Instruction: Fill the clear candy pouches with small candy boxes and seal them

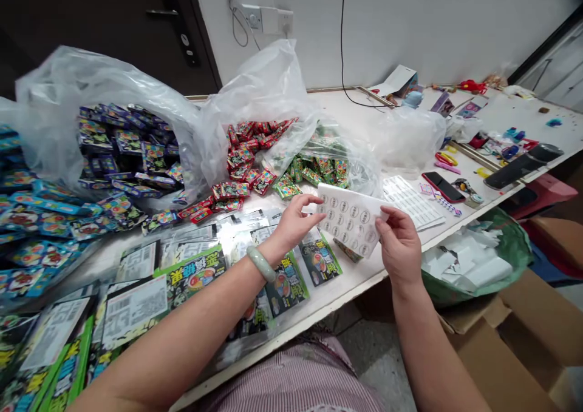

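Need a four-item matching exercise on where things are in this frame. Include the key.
A. sticker sheet
B. bracelet
C. phone
D. cardboard box

1. lying on the table
2. gripped by the right hand
3. below tabletop level, at the right of the view
4. around the left wrist

Pairs: A-2, B-4, C-1, D-3
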The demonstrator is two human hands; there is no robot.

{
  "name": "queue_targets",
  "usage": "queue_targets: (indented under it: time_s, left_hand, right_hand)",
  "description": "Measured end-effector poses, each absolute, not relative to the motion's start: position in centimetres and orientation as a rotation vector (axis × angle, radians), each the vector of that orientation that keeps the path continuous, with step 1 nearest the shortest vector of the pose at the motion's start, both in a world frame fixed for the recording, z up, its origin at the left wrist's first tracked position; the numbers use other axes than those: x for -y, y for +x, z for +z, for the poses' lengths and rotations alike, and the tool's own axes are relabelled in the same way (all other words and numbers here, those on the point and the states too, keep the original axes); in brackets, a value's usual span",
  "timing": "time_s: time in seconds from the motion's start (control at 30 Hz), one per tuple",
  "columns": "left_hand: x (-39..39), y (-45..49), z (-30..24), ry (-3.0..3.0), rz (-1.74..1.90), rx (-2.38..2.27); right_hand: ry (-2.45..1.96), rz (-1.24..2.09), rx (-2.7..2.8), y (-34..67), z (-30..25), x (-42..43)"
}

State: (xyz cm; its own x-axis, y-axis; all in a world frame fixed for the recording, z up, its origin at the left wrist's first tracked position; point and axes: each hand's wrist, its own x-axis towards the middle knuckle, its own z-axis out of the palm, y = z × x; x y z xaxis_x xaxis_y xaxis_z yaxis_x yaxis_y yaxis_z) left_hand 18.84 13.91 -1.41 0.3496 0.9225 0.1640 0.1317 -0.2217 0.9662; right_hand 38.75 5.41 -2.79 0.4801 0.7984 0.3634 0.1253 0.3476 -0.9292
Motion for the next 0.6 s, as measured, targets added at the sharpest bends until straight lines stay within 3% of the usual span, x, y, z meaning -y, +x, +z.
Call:
queue_targets:
  time_s: [0.43, 0.6]
  left_hand:
    - [-10.3, 12.2, 1.5, 1.235, 1.182, -0.943]
    - [-8.4, 10.6, 1.4, 1.282, 1.141, -0.946]
  right_hand:
    - [-1.211, 0.974, 0.965, 32.8, -2.2, -5.2]
    - [-1.223, 0.934, 1.032, 31.5, -1.9, -4.4]
